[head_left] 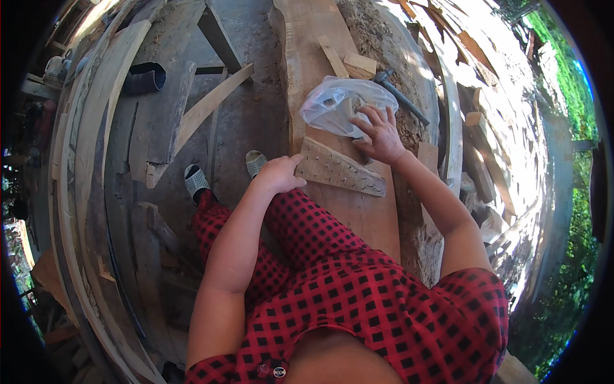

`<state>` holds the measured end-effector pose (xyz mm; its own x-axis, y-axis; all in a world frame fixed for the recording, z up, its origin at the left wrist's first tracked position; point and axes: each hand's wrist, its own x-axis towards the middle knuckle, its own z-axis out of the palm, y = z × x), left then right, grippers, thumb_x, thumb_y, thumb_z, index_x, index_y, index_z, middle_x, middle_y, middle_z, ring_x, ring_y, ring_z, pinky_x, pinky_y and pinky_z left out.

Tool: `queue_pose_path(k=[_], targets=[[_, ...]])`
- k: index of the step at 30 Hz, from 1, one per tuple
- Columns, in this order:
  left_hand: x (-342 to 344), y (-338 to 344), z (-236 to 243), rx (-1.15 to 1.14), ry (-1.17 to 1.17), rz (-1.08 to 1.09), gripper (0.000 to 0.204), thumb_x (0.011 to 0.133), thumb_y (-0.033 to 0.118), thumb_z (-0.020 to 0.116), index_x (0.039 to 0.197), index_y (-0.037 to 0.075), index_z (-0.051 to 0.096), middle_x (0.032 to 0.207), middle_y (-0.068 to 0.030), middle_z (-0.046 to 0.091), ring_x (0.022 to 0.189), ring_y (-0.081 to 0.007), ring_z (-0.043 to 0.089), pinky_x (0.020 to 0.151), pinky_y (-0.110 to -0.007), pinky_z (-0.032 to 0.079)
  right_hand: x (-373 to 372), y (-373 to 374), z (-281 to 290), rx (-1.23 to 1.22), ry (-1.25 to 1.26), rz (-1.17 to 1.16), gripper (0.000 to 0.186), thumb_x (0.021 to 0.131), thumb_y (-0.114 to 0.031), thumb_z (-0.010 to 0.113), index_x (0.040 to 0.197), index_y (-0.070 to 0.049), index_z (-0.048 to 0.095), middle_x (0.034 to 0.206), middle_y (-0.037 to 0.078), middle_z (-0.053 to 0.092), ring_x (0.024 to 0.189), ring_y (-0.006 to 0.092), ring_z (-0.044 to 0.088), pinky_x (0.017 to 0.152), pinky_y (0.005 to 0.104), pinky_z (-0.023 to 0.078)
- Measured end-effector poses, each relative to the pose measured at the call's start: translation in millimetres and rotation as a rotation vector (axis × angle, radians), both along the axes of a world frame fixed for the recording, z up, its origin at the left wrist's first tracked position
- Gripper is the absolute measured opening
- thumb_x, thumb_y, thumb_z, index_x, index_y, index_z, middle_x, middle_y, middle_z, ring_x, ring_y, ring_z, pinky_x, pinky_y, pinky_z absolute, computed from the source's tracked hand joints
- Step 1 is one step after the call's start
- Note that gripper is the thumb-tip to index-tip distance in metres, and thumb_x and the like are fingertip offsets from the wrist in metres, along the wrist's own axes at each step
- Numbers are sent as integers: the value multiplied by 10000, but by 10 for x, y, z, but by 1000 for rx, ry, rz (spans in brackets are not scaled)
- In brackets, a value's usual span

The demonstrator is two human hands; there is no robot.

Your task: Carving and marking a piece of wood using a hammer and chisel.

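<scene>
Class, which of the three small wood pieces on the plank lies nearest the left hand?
The dotted, tapered piece, right beside the left hand; the stick and block lie beyond the bag.

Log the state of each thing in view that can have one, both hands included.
Long brown wooden plank: lying flat.
Tapered brown wooden block: on the plank, studded face up.
Translucent white plastic bag: crumpled; mouth unclear.
Dark long-handled hammer: lying down, unheld.
Black cylindrical tube: on its side, open end showing.
Left hand: at the block's left end; grip unclear.
Right hand: fingers spread at the bag; contact unclear.
</scene>
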<state>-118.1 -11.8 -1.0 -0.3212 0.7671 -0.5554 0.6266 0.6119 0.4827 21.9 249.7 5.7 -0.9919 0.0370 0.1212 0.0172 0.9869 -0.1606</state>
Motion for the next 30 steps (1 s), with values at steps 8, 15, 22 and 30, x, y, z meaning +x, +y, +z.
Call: queue_pose_path(k=[8, 15, 22, 30], targets=[[-45, 132, -46, -63, 28, 12, 793, 700, 277, 705, 1395, 129, 353, 1262, -204, 517, 1173, -343, 504, 987, -402, 413, 644, 245, -251, -425, 153, -490, 348, 749, -210, 694, 1054, -66, 607, 978, 111, 587, 892, 276, 583, 773, 371, 466], [59, 273, -211, -14, 73, 19, 997, 628, 238, 782, 1448, 136, 224, 1280, -190, 519, 1161, -340, 525, 966, -404, 436, 1090, -19, -647, -481, -68, -436, 286, 758, -197, 673, 1007, -61, 642, 873, 120, 596, 768, 274, 616, 712, 364, 496], [72, 321, -283, -41, -65, 113, 1101, 640, 352, 807, 1476, 122, 128, 1368, -232, 429, 1261, -373, 429, 1047, -402, 356, 703, 778, -317, -347, 75, -815, 341, 771, -250, 644, 1076, -102, 619, 1057, 154, 565, 969, 325, 574, 844, 425, 462], [147, 347, -298, -40, -138, 150, 1130, 672, 449, 778, 1485, 141, 56, 1394, -236, 400, 1299, -364, 388, 1068, -399, 333, 430, 1734, -644, -49, -425, -911, 371, 821, -211, 517, 1164, -77, 560, 1210, 193, 556, 1109, 383, 548, 946, 441, 435]])
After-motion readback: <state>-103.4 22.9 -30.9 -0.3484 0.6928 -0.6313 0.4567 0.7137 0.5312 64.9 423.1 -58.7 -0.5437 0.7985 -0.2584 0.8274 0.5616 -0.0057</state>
